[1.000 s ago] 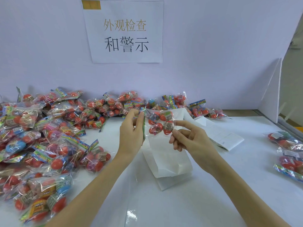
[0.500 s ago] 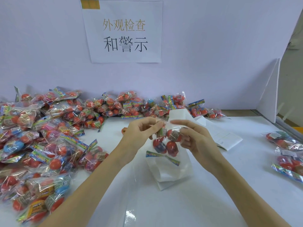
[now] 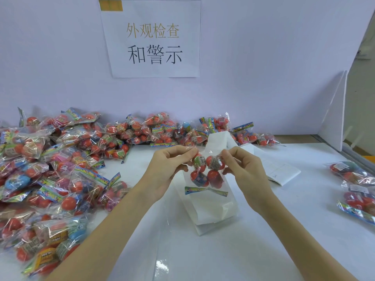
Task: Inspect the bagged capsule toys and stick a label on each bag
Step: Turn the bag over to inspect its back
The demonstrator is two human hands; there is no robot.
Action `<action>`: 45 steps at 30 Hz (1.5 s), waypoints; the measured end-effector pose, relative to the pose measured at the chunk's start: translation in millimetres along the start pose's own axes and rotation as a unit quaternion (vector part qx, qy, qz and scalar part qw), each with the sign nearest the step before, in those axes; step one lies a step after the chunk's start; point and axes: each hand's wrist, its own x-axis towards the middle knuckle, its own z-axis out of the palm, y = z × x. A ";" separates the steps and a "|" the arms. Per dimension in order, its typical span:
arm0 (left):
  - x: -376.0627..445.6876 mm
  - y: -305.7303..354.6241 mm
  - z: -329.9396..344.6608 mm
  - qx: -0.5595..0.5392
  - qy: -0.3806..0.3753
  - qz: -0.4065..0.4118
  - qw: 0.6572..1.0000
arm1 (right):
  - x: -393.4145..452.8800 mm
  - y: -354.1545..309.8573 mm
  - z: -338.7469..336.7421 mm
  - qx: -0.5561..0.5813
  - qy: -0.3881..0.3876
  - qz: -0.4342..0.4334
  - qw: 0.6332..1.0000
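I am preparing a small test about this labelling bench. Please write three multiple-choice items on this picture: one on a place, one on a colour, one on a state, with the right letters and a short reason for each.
1. Where does the big pile of bagged capsule toys lie?
A. on the table's left side
B. on the floor
C. in a box

2. What colour are most capsules in the held bag?
A. green
B. red
C. white

3. How is the held bag kept?
A. flat on the table
B. under one palm
C. pinched by both hands above the table

Answers:
1 A: the pile covers the left part of the white table.
2 B: red capsules show through the clear film.
3 C: the left hand and right hand pinch its top edge, and it hangs over the white label sheets.
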 end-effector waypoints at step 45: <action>-1.9 -3.2 2.4 0.163 0.037 0.077 0.983 | -4.3 -3.1 1.0 0.050 -0.065 0.075 0.994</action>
